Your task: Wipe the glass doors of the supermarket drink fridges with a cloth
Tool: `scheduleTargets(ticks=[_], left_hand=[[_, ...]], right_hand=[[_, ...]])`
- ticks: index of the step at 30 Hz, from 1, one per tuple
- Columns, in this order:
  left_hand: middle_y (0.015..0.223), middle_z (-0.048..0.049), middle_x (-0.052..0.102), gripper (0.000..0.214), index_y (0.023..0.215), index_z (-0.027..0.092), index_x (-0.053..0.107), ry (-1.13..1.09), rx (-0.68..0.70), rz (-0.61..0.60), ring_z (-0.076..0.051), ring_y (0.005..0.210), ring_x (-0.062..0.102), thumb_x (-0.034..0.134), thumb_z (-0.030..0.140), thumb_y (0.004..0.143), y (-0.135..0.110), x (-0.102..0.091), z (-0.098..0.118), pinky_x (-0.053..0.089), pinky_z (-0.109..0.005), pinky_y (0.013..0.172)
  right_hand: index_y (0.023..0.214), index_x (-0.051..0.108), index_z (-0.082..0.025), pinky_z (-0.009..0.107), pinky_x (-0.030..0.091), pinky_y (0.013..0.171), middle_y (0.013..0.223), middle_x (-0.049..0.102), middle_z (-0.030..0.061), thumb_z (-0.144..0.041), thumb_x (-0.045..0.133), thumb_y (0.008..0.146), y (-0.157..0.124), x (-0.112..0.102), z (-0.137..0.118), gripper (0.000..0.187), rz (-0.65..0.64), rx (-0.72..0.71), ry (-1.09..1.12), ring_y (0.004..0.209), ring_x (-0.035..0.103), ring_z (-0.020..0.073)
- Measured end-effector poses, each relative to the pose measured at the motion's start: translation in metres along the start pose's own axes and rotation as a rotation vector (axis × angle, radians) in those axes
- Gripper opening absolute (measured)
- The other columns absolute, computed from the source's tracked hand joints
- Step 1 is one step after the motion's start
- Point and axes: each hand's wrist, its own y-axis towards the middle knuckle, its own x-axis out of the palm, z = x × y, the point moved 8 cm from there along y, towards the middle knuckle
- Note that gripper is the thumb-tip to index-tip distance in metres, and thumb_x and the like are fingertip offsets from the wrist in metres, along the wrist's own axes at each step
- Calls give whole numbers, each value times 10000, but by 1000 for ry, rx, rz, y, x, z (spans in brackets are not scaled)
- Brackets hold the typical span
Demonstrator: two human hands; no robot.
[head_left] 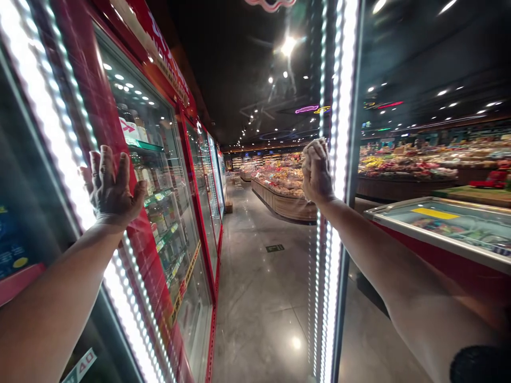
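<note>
My left hand (110, 186) is raised with its fingers spread, the palm flat against the red frame (99, 96) of a drinks cooler at the left. My right hand (317, 171) is closed around the lit edge of an open glass cooler door (333, 239) that stands upright in the middle of the view. Bottles (159, 213) line the shelves behind the cooler's glass. Neither hand holds a loose object.
A row of red glass-door coolers (207, 181) runs along the left wall. A chest freezer (447, 229) with a glass lid stands at the right. Produce displays (283, 186) fill the far middle and right. A grey tiled aisle (263, 298) runs ahead.
</note>
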Motion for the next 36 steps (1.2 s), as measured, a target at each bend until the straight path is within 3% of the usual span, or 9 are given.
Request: scheduleTargets(ticks=[3, 7, 10, 13, 17, 21, 27, 32, 36], left_hand=[[1705, -103, 243, 707, 1564, 279, 440, -18, -27, -8, -358, 1596, 111, 507, 579, 928, -1, 1, -2, 46, -701, 1254], [1733, -75, 148, 762, 1612, 280, 341, 2, -4, 5, -370, 1601, 51, 501, 576, 928, -2, 3, -3, 35, -726, 1238], [1738, -35, 102, 775, 1628, 321, 271, 12, 49, 38, -359, 1604, 22, 516, 555, 930, -2, 2, -1, 26, -739, 1229], [1737, -12, 97, 767, 1627, 350, 257, 5, 53, 42, -349, 1606, 21, 516, 550, 933, -2, 2, -1, 21, -746, 1228], [1734, -20, 115, 757, 1624, 341, 272, -7, 42, 51, -358, 1604, 35, 504, 562, 938, -2, 0, 2, 23, -755, 1226], [1720, -46, 200, 741, 1617, 335, 305, 4, 48, 48, -353, 1603, 61, 499, 563, 939, -1, -2, 5, -4, -744, 1236], [1645, -90, 383, 661, 1557, 332, 445, 18, 55, 72, -339, 1598, 126, 513, 555, 938, -1, -5, 10, -45, -719, 1249], [1672, -97, 328, 706, 1607, 324, 344, 29, 67, 77, -328, 1606, 61, 493, 544, 954, -2, -4, 9, -25, -715, 1252], [1709, -73, 233, 710, 1616, 331, 309, 39, 88, 99, -325, 1605, 71, 502, 527, 962, -4, -3, 7, 21, -695, 1262]], right_hand=[[1511, 432, -177, 537, 270, 1291, 1620, 415, 174, -244, 383, 1035, -26, 3, -6, 484, -94, -147, 10, 1588, 217, 247], [1516, 459, -201, 554, 299, 1270, 1593, 467, 161, -190, 417, 1028, -45, -7, 21, 490, -146, -201, -110, 1564, 290, 276], [1541, 438, -261, 665, 186, 1255, 1590, 478, 136, -201, 449, 1027, -27, -22, 48, 518, -68, -104, -227, 1546, 317, 331], [1538, 441, -220, 713, 139, 1237, 1609, 444, 152, -208, 473, 1014, 8, -28, 58, 526, -11, -47, -254, 1562, 261, 355], [1473, 495, -132, 614, 235, 1255, 1584, 463, 200, -180, 357, 1033, 38, -23, 52, 464, 34, -23, -211, 1575, 233, 293], [1494, 445, -142, 552, 303, 1245, 1590, 452, 200, -256, 331, 1069, 22, -18, 40, 455, -34, -89, -143, 1549, 312, 268], [1500, 436, -137, 608, 228, 1245, 1593, 452, 194, -305, 381, 1056, 26, -24, 43, 479, -13, -75, -189, 1508, 369, 331], [1464, 428, -133, 519, 278, 1266, 1611, 409, 192, -308, 323, 1047, 60, -5, 31, 464, 101, -7, -25, 1530, 307, 258], [1483, 402, -168, 506, 263, 1283, 1612, 408, 177, -346, 347, 1045, 41, 6, 16, 476, 21, -109, 31, 1554, 271, 252]])
